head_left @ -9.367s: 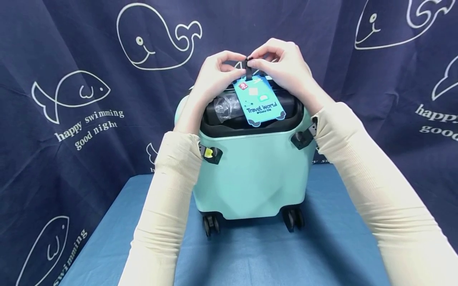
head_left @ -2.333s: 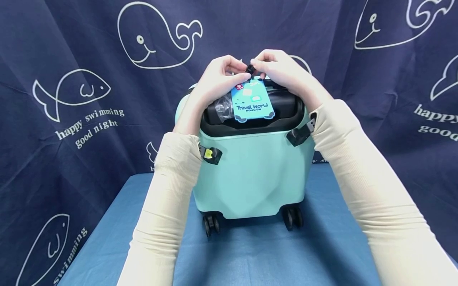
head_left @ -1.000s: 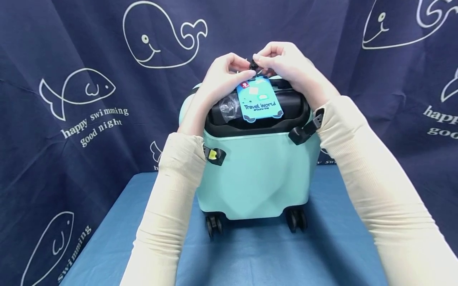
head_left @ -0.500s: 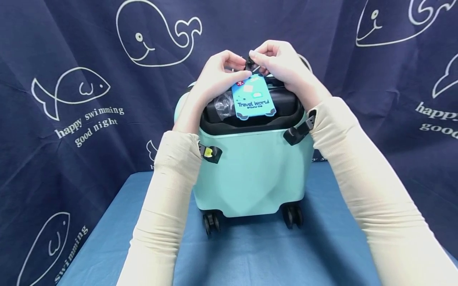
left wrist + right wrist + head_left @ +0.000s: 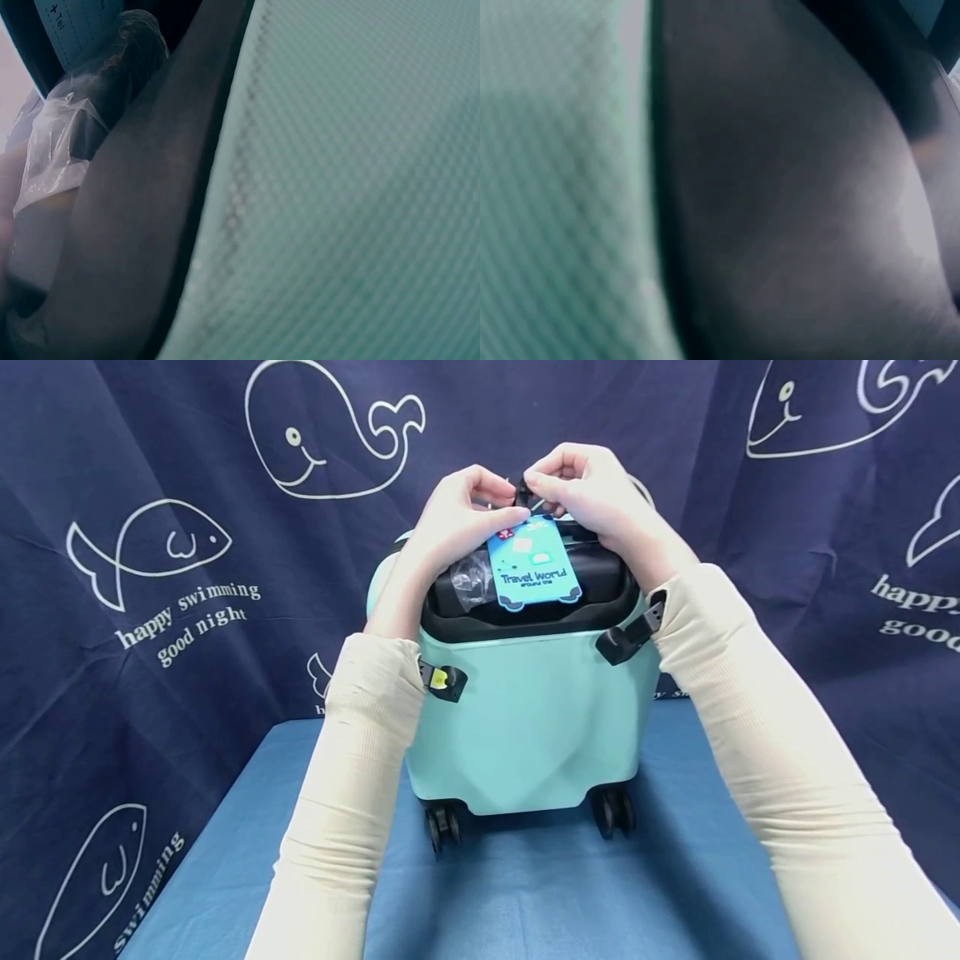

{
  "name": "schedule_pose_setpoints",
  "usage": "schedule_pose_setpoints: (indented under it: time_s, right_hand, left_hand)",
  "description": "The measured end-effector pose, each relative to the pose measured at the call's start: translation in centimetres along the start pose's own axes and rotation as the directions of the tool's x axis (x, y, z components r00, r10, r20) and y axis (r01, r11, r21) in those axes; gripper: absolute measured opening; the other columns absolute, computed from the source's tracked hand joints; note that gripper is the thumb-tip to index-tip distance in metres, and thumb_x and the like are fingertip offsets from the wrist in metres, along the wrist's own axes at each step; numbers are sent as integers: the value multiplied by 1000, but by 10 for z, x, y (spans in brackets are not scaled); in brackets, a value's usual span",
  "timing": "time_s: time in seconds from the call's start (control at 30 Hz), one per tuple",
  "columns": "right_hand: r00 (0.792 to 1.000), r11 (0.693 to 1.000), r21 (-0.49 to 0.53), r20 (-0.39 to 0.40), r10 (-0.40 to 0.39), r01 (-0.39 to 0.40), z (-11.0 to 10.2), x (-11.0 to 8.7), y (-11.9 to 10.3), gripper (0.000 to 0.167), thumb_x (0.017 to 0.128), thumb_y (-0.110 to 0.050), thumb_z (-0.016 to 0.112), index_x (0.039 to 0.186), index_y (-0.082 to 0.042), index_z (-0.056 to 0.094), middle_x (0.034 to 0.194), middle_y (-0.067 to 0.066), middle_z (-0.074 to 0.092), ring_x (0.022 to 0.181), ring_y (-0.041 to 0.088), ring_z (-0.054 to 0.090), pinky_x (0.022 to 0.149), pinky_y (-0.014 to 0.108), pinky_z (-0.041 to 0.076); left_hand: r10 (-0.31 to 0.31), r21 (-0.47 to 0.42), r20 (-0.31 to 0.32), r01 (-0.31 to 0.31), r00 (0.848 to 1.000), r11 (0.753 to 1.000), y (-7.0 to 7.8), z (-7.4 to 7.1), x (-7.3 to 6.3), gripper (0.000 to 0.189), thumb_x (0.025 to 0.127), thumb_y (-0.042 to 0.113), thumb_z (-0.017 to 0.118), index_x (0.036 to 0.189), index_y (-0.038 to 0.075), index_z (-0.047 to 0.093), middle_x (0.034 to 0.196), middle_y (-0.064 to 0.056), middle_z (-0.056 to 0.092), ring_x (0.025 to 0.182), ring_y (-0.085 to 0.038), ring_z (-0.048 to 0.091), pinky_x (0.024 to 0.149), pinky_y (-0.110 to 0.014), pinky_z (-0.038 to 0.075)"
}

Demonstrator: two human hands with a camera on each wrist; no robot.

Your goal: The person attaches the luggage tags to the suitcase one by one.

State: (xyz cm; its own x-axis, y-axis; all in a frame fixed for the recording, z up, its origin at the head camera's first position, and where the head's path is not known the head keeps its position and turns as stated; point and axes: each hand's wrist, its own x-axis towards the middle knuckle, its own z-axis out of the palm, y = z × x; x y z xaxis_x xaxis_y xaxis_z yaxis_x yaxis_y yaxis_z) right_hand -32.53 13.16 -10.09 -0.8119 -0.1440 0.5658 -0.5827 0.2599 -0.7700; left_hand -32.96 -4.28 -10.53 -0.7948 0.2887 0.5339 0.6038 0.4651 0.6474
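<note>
In the head view a mint-green suitcase [image 5: 525, 718] stands upright, its black recessed top holding a handle partly wrapped in clear plastic [image 5: 472, 581]. Over that handle hangs a blue luggage tag [image 5: 534, 564] printed "Travel World". My left hand [image 5: 461, 522] pinches the black strap [image 5: 522, 493] just above the tag, its thumb lying at the tag's top edge. From the right, my right hand [image 5: 588, 493] grips the same strap between thumb and fingers, close to the left fingertips. How the strap is threaded is hidden behind the fingers.
The suitcase's black wheels [image 5: 613, 812] rest on a blue cloth-covered table [image 5: 517, 893]. A dark blue curtain [image 5: 172, 710] with white whale and fish drawings hangs behind. Black wrist cameras [image 5: 447, 683] sit at both cuffs, close to the suitcase front.
Since the oldest frame the strap above the tag has gone from a straight upright length to a bunched shape between the fingertips. The tag hangs straighter. Over the last half second, hardly anything moved.
</note>
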Motion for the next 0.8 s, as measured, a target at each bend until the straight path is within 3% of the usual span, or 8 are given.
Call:
schedule_pose_setpoints:
  time_s: [0.3, 0.63, 0.8]
  right_hand:
    - [999, 1000, -15, -25, -20, 20, 0, 2, 1, 14, 89, -9, 61, 78, -16, 63, 65, -6, 57, 56, 6, 48, 60, 18, 42]
    - [1000, 999, 47, -7, 15, -15, 1, -1, -2, 6, 90, -12, 61, 86, -12, 64, 68, -7, 59, 56, 5, 49, 57, 17, 41]
    - [1000, 999, 30, 15, 15, -16, 1, -2, -3, 4, 89, -17, 63, 89, -14, 65, 74, -7, 62, 63, 7, 52, 64, 20, 42]
  left_hand:
    - [6, -28, 19, -6, 1000, 1000, 1, 1, 2, 31, 82, 24, 72, 107, 9, 62, 102, -4, 67, 91, -8, 61, 84, -16, 43]
    - [0, 5, -6, 0, 1000, 1000, 1, 0, 0, 31, 82, 26, 72, 106, 9, 63, 101, -2, 68, 86, -6, 61, 81, -16, 43]
    - [-2, 15, -12, 2, 1000, 1000, 1, 0, -1, 30, 82, 27, 72, 105, 10, 63, 100, -2, 68, 85, -7, 61, 81, -16, 42]
